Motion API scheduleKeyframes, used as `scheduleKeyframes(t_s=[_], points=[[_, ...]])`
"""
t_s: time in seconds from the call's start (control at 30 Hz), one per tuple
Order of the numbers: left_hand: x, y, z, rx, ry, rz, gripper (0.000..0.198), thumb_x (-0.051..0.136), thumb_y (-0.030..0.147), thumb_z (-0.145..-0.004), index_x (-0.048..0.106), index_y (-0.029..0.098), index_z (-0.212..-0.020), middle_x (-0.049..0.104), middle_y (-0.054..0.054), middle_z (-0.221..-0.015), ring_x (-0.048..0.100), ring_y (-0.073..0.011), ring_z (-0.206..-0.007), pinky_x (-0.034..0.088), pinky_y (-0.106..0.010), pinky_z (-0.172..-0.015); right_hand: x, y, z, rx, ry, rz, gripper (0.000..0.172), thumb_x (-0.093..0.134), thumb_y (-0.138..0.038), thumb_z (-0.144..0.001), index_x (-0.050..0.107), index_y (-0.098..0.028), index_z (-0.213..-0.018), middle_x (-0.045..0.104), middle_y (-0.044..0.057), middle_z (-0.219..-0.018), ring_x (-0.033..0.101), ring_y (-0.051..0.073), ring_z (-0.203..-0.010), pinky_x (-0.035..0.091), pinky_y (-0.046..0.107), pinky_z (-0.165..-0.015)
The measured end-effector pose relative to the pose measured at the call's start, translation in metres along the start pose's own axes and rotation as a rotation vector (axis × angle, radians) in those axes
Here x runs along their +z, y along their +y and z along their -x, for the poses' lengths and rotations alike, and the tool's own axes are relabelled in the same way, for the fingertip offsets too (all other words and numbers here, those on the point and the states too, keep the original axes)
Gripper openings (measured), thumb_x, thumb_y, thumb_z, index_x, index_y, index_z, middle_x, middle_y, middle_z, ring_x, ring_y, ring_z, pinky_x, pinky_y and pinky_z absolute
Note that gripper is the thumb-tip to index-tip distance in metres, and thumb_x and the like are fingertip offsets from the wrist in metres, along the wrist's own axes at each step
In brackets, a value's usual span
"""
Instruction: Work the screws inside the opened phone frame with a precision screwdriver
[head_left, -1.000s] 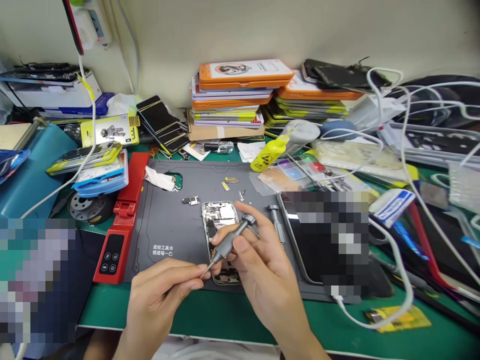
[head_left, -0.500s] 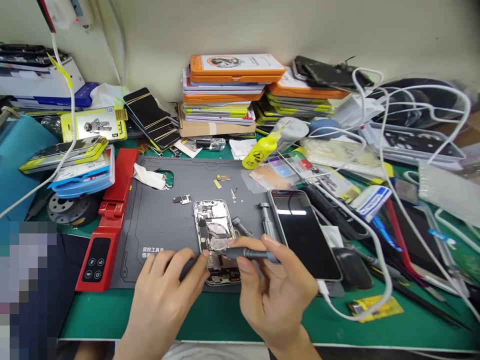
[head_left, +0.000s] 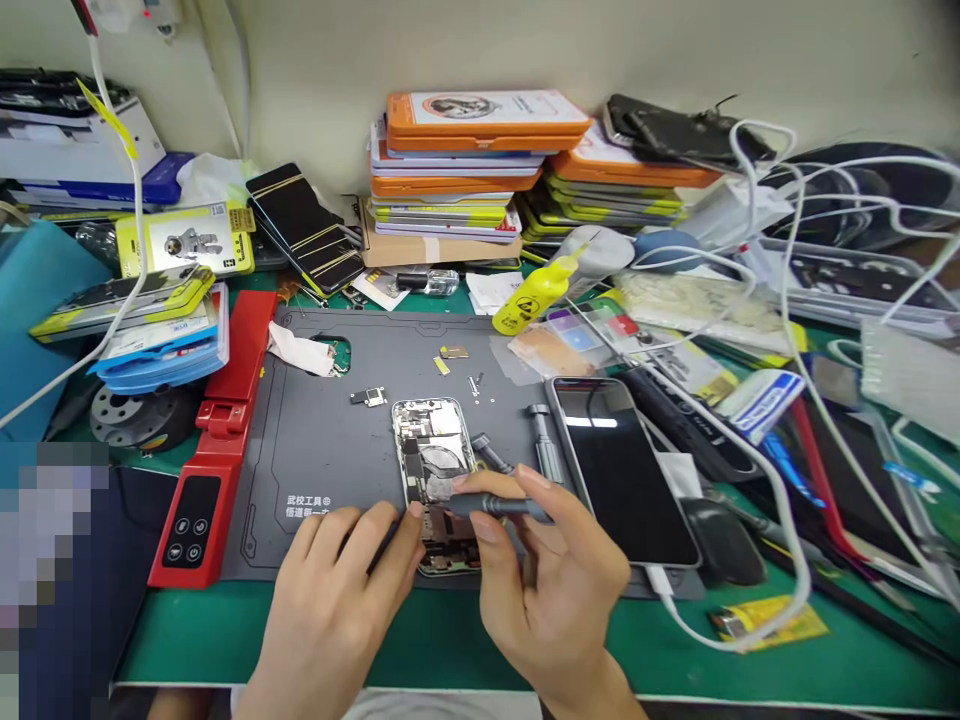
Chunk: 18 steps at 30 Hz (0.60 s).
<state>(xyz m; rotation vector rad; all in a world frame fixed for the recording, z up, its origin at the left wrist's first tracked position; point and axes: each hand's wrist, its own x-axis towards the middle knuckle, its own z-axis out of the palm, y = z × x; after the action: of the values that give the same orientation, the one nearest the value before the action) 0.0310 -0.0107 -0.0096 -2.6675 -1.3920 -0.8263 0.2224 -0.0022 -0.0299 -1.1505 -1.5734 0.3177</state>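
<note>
An opened phone point(head_left: 441, 440) lies on the grey mat, its inner parts bare. My right hand point(head_left: 559, 570) is closed around a dark grey screwdriver point(head_left: 499, 505), held nearly level over the phone's lower half. At the phone's lower left is my left hand point(head_left: 341, 585), with its fingers closed on a slim dark tool point(head_left: 384, 540). That tool's kind is mostly hidden by the fingers. Both hands' fingertips almost meet above the phone. A small metal-and-black part point(head_left: 369, 397) lies to the phone's upper left, and tiny pieces point(head_left: 474, 387) lie to its upper right.
The grey mat point(head_left: 315, 450) carries a red strip with touch buttons point(head_left: 199, 510) at its left. Another phone point(head_left: 626, 480), plugged into a white cable, lies right, beside a grey screwdriver point(head_left: 545, 445). A yellow bottle point(head_left: 532, 295) and stacked orange boxes point(head_left: 487, 120) stand behind.
The scene has shifted slightly in the frame as the camera moved. Both hands keep their grips over the phone, with the screwdriver only slightly displaced.
</note>
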Motion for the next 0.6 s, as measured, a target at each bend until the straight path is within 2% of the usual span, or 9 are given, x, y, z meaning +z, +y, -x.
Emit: scheduleKeyframes(t_s=[0.07,0.13,0.2,0.33,0.43,0.6], points=[[0.000,0.000,0.000,0.003,-0.001,0.003,0.029,0.050,0.020,-0.122,0.076,0.014,-0.131,0.080,-0.006,-0.112,0.059,-0.0242,-0.095,0.043,-0.040,-0.083,-0.001,0.001,0.000,-0.018,-0.023,0.005,0.064,0.060,0.001,-0.101,0.058,-0.027,-0.158,0.083,0.008,-0.114,0.085,0.021,-0.104,0.075,0.035,-0.089],[0.000,-0.001,0.000,0.009,0.000,0.005,0.030,0.048,0.020,-0.122,0.076,0.013,-0.131,0.079,-0.006,-0.113,0.058,-0.0244,-0.095,0.043,-0.040,-0.084,-0.003,0.000,-0.001,-0.080,-0.076,0.014,0.076,0.059,0.002,-0.102,0.047,-0.027,-0.170,0.082,0.012,-0.128,0.084,0.023,-0.115,0.074,0.039,-0.096],[0.000,-0.001,0.002,0.015,0.000,0.005,0.030,0.048,0.019,-0.122,0.076,0.012,-0.131,0.080,-0.007,-0.113,0.058,-0.0246,-0.096,0.043,-0.040,-0.084,-0.005,0.000,-0.003,-0.151,-0.116,0.046,0.083,0.060,0.004,-0.101,0.040,-0.026,-0.176,0.080,0.015,-0.136,0.082,0.025,-0.121,0.073,0.042,-0.099],[0.002,0.000,0.005,0.014,0.002,0.003,0.029,0.049,0.018,-0.121,0.076,0.013,-0.133,0.080,-0.007,-0.116,0.058,-0.0253,-0.097,0.043,-0.040,-0.085,-0.009,-0.004,-0.010,-0.256,-0.082,0.209,0.083,0.073,0.000,-0.098,0.048,-0.026,-0.172,0.085,0.010,-0.115,0.083,0.025,-0.106,0.073,0.040,-0.089],[0.002,0.000,0.005,0.012,0.006,0.006,0.030,0.049,0.018,-0.121,0.076,0.012,-0.133,0.080,-0.007,-0.116,0.058,-0.0252,-0.097,0.043,-0.040,-0.083,-0.011,-0.006,-0.014,-0.282,-0.068,0.200,0.074,0.064,0.002,-0.102,0.052,-0.023,-0.170,0.083,0.011,-0.116,0.081,0.026,-0.109,0.071,0.041,-0.090],[0.003,-0.001,0.005,0.011,-0.002,0.009,0.029,0.050,0.019,-0.121,0.075,0.012,-0.135,0.081,-0.007,-0.116,0.059,-0.0254,-0.096,0.043,-0.041,-0.083,-0.011,-0.011,-0.017,-0.283,-0.051,0.238,0.079,0.064,0.009,-0.099,0.055,-0.027,-0.169,0.078,0.010,-0.115,0.076,0.023,-0.110,0.067,0.036,-0.092]])
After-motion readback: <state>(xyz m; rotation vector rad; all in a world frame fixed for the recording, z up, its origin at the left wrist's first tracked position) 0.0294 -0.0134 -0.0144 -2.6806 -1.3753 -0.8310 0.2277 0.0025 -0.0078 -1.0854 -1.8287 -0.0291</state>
